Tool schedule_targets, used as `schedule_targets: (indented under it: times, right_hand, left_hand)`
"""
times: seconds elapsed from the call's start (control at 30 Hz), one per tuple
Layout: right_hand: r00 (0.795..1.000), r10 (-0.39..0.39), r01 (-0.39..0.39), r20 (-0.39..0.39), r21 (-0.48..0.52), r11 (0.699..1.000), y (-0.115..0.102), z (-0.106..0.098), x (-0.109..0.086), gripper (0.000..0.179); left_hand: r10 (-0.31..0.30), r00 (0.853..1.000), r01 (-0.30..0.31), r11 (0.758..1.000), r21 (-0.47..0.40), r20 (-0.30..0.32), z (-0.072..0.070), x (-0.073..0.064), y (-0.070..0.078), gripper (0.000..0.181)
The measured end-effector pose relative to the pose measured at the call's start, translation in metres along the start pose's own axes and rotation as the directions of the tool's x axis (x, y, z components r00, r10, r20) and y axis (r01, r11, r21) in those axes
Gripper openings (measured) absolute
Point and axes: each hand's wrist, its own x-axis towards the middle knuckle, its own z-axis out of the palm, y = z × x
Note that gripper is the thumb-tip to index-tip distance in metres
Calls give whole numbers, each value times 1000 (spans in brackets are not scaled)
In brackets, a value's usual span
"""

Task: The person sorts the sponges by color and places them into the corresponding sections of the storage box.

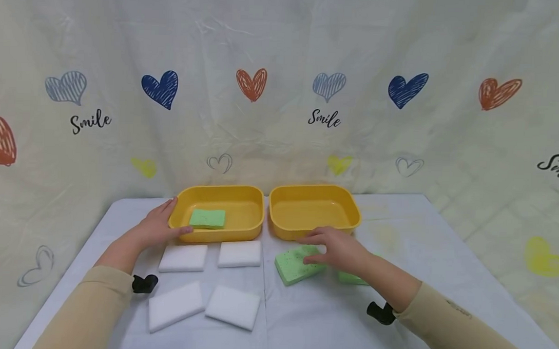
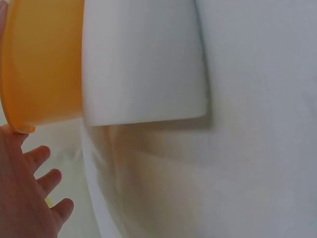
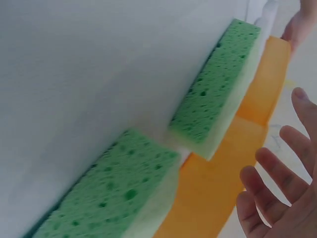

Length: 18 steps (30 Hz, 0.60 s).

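My left hand rests at the left end of the left yellow tray, thumb along the front rim and fingers by the side. In the left wrist view its fingers are spread, next to the tray wall. A green sponge lies inside that tray. My right hand hovers over a green sponge in front of the right yellow tray. The right wrist view shows its fingers loosely extended, apart from the sponges. Another green sponge is partly hidden under the right forearm.
Several white sponges lie before the left tray: two close to it, two nearer the front. A white cloth covers the table. Behind the trays hangs a curtain printed with hearts.
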Motion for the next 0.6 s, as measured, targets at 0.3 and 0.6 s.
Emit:
schedule_targets:
  times: [0.3,0.6]
  right_hand:
    - [991,-130,133,32,-140,981,17,6,-8,52]
    - [984,-84,118,155,-224,968,23,12,-2,58]
  left_hand:
    - [8,1000,-8,1000,-1,-8,3,2,-2,117]
    - [-2,1000,2,1000,-13,-2,2,1,0,118]
